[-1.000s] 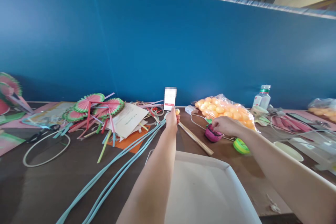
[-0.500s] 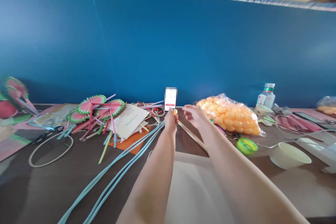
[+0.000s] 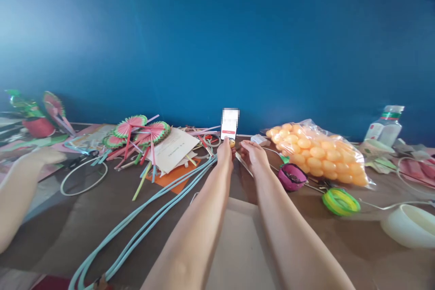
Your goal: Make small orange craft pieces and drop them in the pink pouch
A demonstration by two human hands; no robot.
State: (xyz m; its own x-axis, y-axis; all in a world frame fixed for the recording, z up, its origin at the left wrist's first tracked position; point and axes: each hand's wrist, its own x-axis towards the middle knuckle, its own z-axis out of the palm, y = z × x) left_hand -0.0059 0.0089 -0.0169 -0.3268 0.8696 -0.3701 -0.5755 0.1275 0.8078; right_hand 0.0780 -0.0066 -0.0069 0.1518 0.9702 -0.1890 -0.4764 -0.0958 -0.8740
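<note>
Small orange ball mostly hidden behind left hand. Standing card top pixelated, unreadable. White bowl cut off by right edge. Co-worker's arm cut off at left edge. Far-left clutter motion-blurred.

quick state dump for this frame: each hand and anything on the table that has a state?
left hand: fingers shut on small orange ball
right hand: beside the ball, grip unclear
bag of orange balls: full, lying on its side
magenta cup: upright, open
bottle: upright, capped
paper fans: unfolded
white bowl: upright
</note>
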